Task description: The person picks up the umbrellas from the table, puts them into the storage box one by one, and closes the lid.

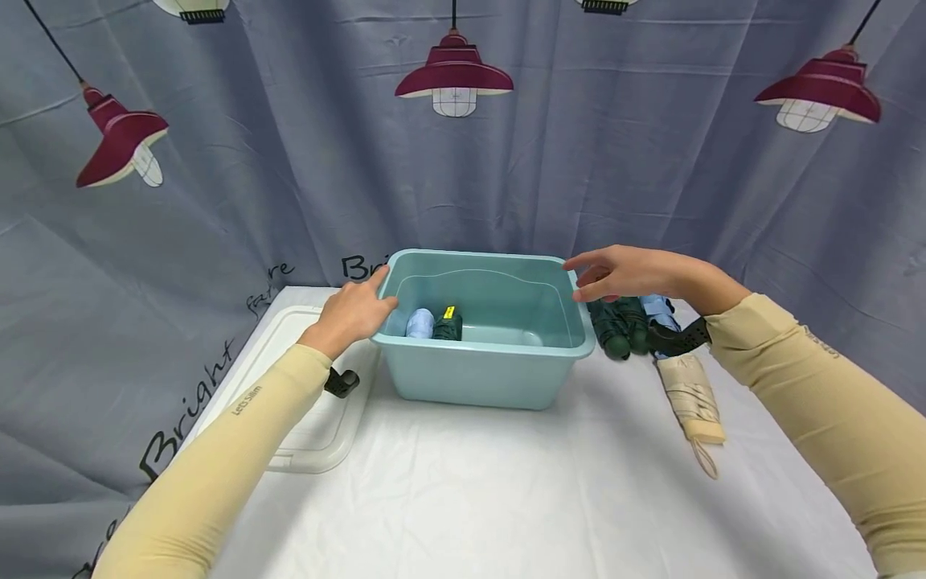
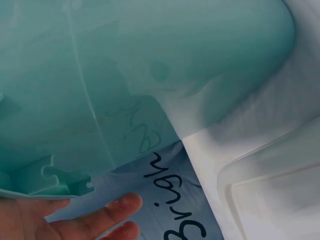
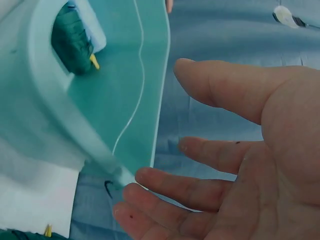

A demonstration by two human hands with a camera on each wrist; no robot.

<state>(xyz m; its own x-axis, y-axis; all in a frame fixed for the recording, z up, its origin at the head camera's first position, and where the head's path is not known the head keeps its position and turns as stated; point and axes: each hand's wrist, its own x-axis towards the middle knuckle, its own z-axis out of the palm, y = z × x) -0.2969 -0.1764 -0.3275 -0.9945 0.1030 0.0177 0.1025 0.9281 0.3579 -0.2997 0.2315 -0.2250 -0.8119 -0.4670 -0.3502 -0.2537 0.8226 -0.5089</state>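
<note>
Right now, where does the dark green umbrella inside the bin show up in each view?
Head: the green umbrella is near the picture's centre, in the left part of the bin, just right of the blue umbrella.
Left wrist: not visible.
Right wrist: upper left, beside the blue umbrella, with its yellow tag showing.
Shared landmark: the bin, central in head, upper left in left wrist, left in right wrist.

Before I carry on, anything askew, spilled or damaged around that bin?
Nothing stands out: the bin stands upright, the white lid lies flat on the table, and no spill or damage shows. The beige umbrella lies outside the bin, apparently intact.
</note>
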